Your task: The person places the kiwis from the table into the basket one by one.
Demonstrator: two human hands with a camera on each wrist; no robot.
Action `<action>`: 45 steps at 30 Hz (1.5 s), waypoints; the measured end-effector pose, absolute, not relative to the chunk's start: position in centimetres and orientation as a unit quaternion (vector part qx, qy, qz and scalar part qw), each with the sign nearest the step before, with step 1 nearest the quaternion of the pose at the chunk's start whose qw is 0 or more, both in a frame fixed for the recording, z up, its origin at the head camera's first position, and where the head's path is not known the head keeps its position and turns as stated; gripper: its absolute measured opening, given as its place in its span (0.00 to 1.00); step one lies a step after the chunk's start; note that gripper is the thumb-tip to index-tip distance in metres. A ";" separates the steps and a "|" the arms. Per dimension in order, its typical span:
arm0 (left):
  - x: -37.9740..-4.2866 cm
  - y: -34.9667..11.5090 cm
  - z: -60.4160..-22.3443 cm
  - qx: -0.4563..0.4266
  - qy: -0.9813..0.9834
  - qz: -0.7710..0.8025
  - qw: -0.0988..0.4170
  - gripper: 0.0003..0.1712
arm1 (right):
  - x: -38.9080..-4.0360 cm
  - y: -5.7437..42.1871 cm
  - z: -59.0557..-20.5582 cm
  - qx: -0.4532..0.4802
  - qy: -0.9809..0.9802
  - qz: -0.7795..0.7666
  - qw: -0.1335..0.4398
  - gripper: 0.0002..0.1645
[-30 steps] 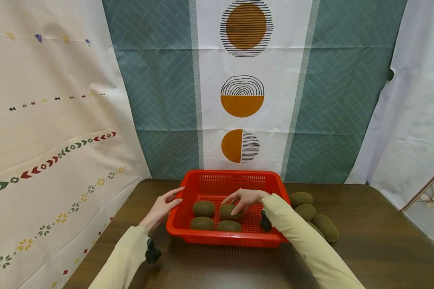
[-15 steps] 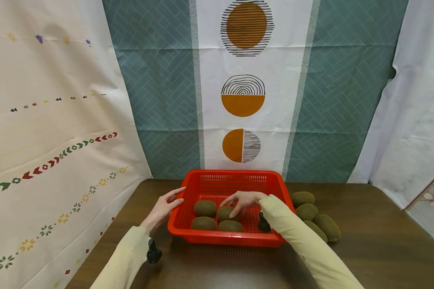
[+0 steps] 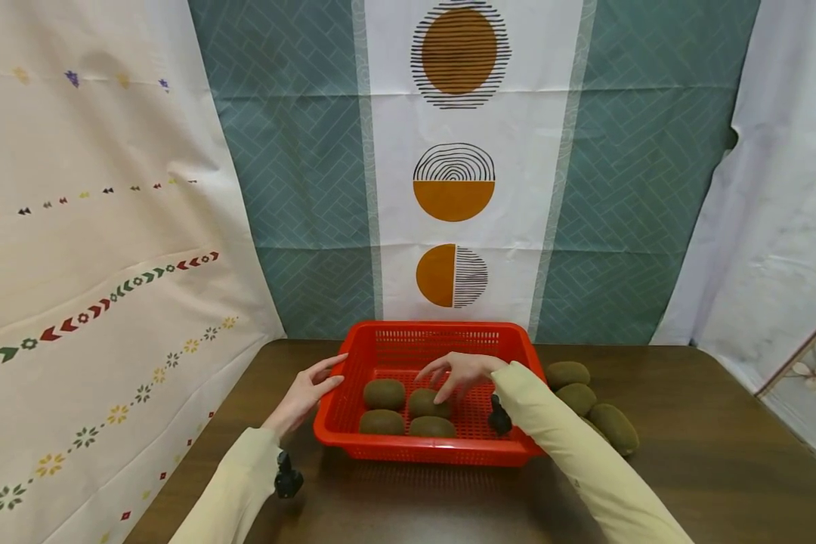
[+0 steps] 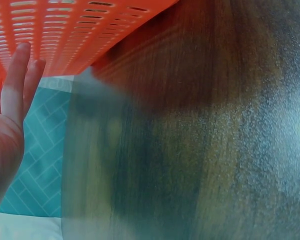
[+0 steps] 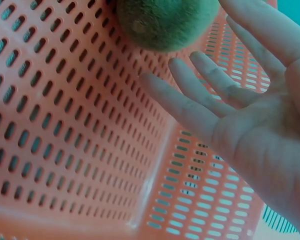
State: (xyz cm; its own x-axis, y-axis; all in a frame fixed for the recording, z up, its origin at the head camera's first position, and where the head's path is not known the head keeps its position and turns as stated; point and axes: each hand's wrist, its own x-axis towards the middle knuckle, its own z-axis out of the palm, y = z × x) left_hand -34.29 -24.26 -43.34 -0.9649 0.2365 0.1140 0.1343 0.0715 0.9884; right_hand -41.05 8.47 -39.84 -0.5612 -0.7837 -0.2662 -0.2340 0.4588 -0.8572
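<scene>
Inside a red plastic basket [image 3: 435, 438], several brown fuzzy kiwis lie in two rows. My right hand [image 3: 465, 372] hovers in the basket just above and right of the back-right kiwi [image 3: 427, 405]. The right wrist view shows the right hand [image 5: 255, 107] with spread, loosely bent fingers, apart from the kiwi [image 5: 167, 22] and holding nothing. My left hand [image 3: 306, 397] is at the basket's left side, fingertips at the rim. In the left wrist view, the left hand's [image 4: 10, 120] fingers extend straight along the slotted basket wall [image 4: 60, 35].
More kiwis [image 3: 614, 428] lie in a group on the brown wooden table [image 3: 693, 453], just right of the basket. A patterned cloth [image 3: 455, 189] hangs behind the table, with a light cloth [image 3: 109, 264] along the left side.
My right hand has come off the back-right kiwi and lifted slightly up and right. That kiwi now lies in the row. The left hand stays at the rim.
</scene>
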 end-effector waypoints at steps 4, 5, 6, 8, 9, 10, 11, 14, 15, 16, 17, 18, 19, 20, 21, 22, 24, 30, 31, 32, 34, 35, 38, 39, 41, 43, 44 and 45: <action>-34.3 -24.3 -43.5 0.132 0.730 0.670 0.042 0.30 | -41.0 9.2 -39.1 -0.316 0.785 -0.420 0.327 0.28; -34.3 -24.3 -43.5 0.131 0.729 0.670 0.043 0.30 | -41.0 9.4 -38.9 -0.314 0.789 -0.420 0.320 0.26; -34.3 -24.3 -43.5 0.132 0.729 0.671 0.043 0.30 | -41.0 9.6 -38.6 -0.313 0.791 -0.423 0.314 0.25; -34.3 -24.3 -43.4 0.131 0.729 0.671 0.042 0.30 | -41.0 9.9 -38.1 -0.308 0.794 -0.432 0.297 0.22; -34.3 -24.2 -43.4 0.131 0.729 0.671 0.042 0.30 | -40.9 10.2 -37.9 -0.307 0.795 -0.438 0.287 0.20; -34.3 -24.2 -43.4 0.130 0.729 0.671 0.043 0.30 | -41.0 10.3 -37.7 -0.309 0.794 -0.443 0.279 0.18; -34.2 -24.2 -43.3 0.129 0.729 0.671 0.042 0.30 | -41.0 10.6 -37.4 -0.308 0.793 -0.449 0.272 0.17; -34.2 -24.2 -43.2 0.129 0.731 0.669 0.042 0.30 | -41.0 11.3 -36.5 -0.312 0.789 -0.463 0.256 0.15; -34.2 -24.2 -43.2 0.129 0.731 0.669 0.042 0.30 | -41.0 11.5 -36.1 -0.314 0.788 -0.466 0.251 0.15; -34.1 -24.2 -43.2 0.129 0.731 0.669 0.042 0.30 | -40.9 11.8 -35.8 -0.315 0.787 -0.469 0.248 0.15; -34.1 -24.3 -43.2 0.130 0.731 0.668 0.042 0.30 | -40.9 12.1 -35.4 -0.314 0.786 -0.473 0.246 0.15; -34.1 -24.3 -43.2 0.132 0.730 0.669 0.044 0.30 | -40.8 12.4 -35.1 -0.315 0.784 -0.477 0.243 0.15; -34.1 -24.3 -43.2 0.135 0.730 0.668 0.045 0.30 | -40.8 12.7 -34.8 -0.315 0.783 -0.481 0.238 0.15; -34.1 -24.4 -43.2 0.136 0.729 0.669 0.046 0.30 | -40.7 13.0 -34.5 -0.313 0.782 -0.484 0.234 0.16; -34.1 -24.4 -43.2 0.138 0.728 0.669 0.047 0.30 | -40.7 13.4 -34.3 -0.313 0.781 -0.488 0.231 0.15; -34.1 -24.4 -43.2 0.140 0.729 0.668 0.048 0.30 | -40.6 13.8 -34.0 -0.312 0.780 -0.491 0.228 0.15; -34.1 -24.4 -43.2 0.142 0.729 0.668 0.050 0.30 | -40.5 14.7 -33.6 -0.312 0.780 -0.497 0.217 0.15; -34.2 -24.3 -43.3 0.130 0.731 0.669 0.046 0.30 | -40.1 18.0 -32.9 -0.300 0.777 -0.522 0.185 0.16; -34.2 -24.3 -43.3 0.128 0.731 0.668 0.045 0.30 | -40.0 18.5 -32.9 -0.294 0.777 -0.527 0.181 0.16; -34.2 -24.3 -43.2 0.127 0.732 0.668 0.044 0.30 | -40.0 19.1 -32.8 -0.291 0.775 -0.533 0.177 0.16; -34.2 -24.3 -43.2 0.126 0.734 0.666 0.042 0.30 | -39.9 20.2 -32.8 -0.284 0.772 -0.542 0.172 0.17; -34.2 -24.4 -43.2 0.128 0.736 0.663 0.043 0.30 | -39.9 20.7 -32.8 -0.282 0.772 -0.544 0.169 0.18; -34.1 -24.4 -43.2 0.132 0.737 0.661 0.043 0.30 | -39.7 22.2 -33.0 -0.276 0.770 -0.551 0.164 0.21; -34.1 -24.4 -43.2 0.132 0.737 0.662 0.043 0.30 | -39.7 22.7 -33.1 -0.275 0.771 -0.551 0.162 0.22; -34.1 -24.4 -43.2 0.136 0.737 0.661 0.043 0.31 | -39.6 23.7 -33.2 -0.273 0.771 -0.553 0.159 0.23; -34.1 -24.3 -43.3 0.136 0.735 0.663 0.042 0.31 | -39.5 24.7 -33.4 -0.267 0.771 -0.557 0.154 0.22; -34.1 -24.3 -43.3 0.136 0.736 0.662 0.042 0.31 | -39.4 25.2 -33.5 -0.264 0.771 -0.559 0.151 0.22; -34.1 -24.3 -43.3 0.138 0.735 0.663 0.042 0.31 | -39.3 25.8 -33.7 -0.260 0.772 -0.561 0.147 0.22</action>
State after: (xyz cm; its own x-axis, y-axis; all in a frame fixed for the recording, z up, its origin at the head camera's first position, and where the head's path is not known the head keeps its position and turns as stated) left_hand -34.08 -24.30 -43.26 -0.9586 0.2580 0.1206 0.1465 0.0835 0.9857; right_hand -39.26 25.76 -33.68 -0.8211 -0.5672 0.0645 -0.2366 0.2353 -0.9427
